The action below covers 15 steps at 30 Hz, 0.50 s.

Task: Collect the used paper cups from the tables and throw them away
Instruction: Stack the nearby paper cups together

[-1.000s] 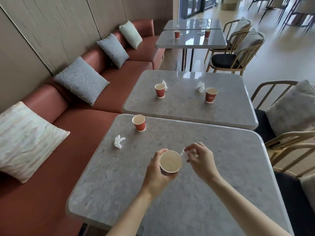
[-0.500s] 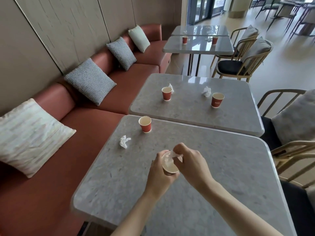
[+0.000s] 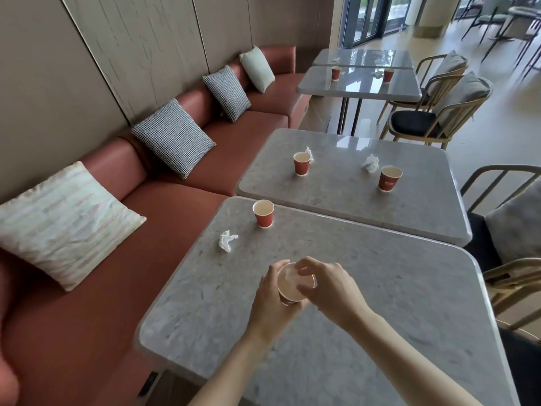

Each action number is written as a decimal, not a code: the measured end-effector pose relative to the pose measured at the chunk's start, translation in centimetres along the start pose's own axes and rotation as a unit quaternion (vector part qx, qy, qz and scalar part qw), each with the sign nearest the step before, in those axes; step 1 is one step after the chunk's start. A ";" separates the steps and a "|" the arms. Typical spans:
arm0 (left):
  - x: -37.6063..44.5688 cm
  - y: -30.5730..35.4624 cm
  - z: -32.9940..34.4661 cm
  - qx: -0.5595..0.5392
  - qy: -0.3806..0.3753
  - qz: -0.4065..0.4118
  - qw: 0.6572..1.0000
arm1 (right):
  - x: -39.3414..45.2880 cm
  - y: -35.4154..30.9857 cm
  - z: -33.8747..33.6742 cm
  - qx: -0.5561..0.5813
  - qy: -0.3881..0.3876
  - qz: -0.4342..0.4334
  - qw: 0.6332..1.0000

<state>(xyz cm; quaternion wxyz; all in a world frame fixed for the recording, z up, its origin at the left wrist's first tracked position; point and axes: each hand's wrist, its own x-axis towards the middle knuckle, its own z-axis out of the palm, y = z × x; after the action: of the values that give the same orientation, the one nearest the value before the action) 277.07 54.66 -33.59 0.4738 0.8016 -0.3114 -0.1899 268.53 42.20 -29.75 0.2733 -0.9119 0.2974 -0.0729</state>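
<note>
Item: held paper cup, over the near surface
Change: a second ago the right hand pinched a white tissue beside the cup's open mouth; half a second ago the tissue was at the rim; now the fingers press down inside the mouth and the tissue shows only as a pale wad within. Judged meaning: one tissue is packed into the cup, so cup and tissue go to the bin together.
Hands: left hand wrapped around the cup wall from the left and below; right hand curled over the rim from the right, fingertips in the mouth, holding nothing that can be seen apart from the wad.
Position: cup between both hands, touching each; whether its base rests on the surface cannot be told.
Outstanding, same surface: second cup upright at the far left edge; crumpled tissue just beside it, nearer the person; both well apart from the hands.
Outstanding, next surface: two cups, each with a tissue beside it.
Further: two more cups on the far surface
Progress: judged early; no bin in view
</note>
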 end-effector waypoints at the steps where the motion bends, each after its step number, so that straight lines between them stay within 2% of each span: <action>1: -0.1 -0.1 -0.1 0.000 0.001 0.000 1.000 | 0.0 0.0 0.0 0.004 0.002 -0.002 1.000; 4: -0.4 -0.3 -0.2 0.000 0.000 -0.005 1.000 | -0.1 -0.1 0.1 0.020 0.013 -0.010 1.000; 9: -0.9 -0.8 -0.6 0.001 0.006 -0.010 1.000 | 0.0 -0.3 0.5 0.045 0.082 -0.018 0.995; 15: -1.6 -2.1 -1.3 -0.004 0.018 -0.034 0.999 | 0.0 -0.3 1.8 0.079 0.065 -0.015 0.995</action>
<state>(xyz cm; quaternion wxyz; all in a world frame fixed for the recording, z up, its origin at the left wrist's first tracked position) 277.34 57.37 -34.74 0.4761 0.8127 -0.2751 -0.1928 269.18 43.25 -31.10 0.3238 -0.8851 0.2938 -0.1594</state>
